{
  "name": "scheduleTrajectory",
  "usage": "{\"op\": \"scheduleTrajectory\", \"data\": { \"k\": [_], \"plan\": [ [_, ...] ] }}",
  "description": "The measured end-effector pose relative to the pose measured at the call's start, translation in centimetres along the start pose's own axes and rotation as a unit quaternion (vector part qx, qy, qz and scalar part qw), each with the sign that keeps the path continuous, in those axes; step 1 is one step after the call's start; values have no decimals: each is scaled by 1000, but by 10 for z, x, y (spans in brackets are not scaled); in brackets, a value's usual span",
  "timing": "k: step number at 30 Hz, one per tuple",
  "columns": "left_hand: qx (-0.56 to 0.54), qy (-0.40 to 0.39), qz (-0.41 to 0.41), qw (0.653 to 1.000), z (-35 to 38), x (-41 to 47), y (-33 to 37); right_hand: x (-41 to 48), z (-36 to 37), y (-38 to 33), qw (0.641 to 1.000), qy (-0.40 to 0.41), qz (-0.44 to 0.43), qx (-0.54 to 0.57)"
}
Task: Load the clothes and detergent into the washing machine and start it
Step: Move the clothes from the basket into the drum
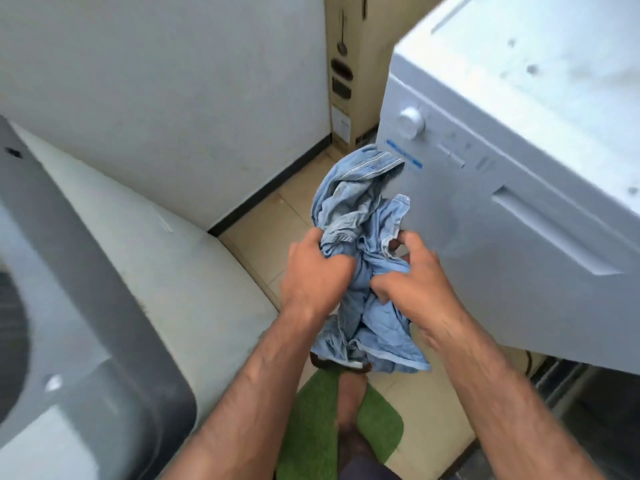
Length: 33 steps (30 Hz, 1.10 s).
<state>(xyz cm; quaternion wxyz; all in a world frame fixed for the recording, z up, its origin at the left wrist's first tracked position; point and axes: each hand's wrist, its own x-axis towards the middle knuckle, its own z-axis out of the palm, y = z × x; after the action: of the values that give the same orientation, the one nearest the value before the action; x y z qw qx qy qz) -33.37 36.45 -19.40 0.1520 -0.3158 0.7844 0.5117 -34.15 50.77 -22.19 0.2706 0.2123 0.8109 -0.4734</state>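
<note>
A crumpled light blue denim garment hangs in the middle of the view, above the floor. My left hand grips its left side and my right hand grips its right side, both fists closed in the cloth. To the left stands a grey and white top-loading washing machine, with the dark edge of its tub opening showing at the far left. A white appliance with a round knob stands on the right, just behind the garment. No detergent is in view.
A tall cardboard box stands in the corner against the white wall. Between the two appliances runs a narrow strip of beige tiled floor. A green mat lies under my bare foot.
</note>
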Motion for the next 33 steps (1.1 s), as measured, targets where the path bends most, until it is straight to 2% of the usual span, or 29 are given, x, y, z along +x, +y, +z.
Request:
{"op": "scheduleTrajectory", "data": {
  "k": [3, 8, 13, 17, 20, 24, 27, 30, 33],
  "plan": [
    [-28, 20, 45, 998, -55, -39, 39, -51, -17, -62, 998, -2, -59, 8],
    [-91, 61, 120, 987, -165, -99, 82, -144, -19, -162, 984, -62, -160, 45],
    [-159, 126, 157, 966, -290, -155, 90, -225, 27, -249, 954, -152, -250, 73],
    [-211, 173, 173, 946, -378, -188, 63, -270, 92, -290, 931, -234, -274, 64],
    [-242, 215, 158, 933, -432, -201, 26, -288, 152, -304, 923, -269, -265, 73],
    [-298, 262, 96, 913, -495, -202, -45, -286, 223, -304, 918, -336, -194, 88],
    [-339, 288, 55, 894, -523, -195, -101, -274, 271, -289, 920, -352, -153, 79],
    [-315, 294, 28, 902, -530, -182, -153, -258, 316, -265, 932, -332, -134, 64],
    [-233, 239, -30, 942, -524, -162, -206, -241, 347, -238, 945, -312, -83, 49]
  ]
}}
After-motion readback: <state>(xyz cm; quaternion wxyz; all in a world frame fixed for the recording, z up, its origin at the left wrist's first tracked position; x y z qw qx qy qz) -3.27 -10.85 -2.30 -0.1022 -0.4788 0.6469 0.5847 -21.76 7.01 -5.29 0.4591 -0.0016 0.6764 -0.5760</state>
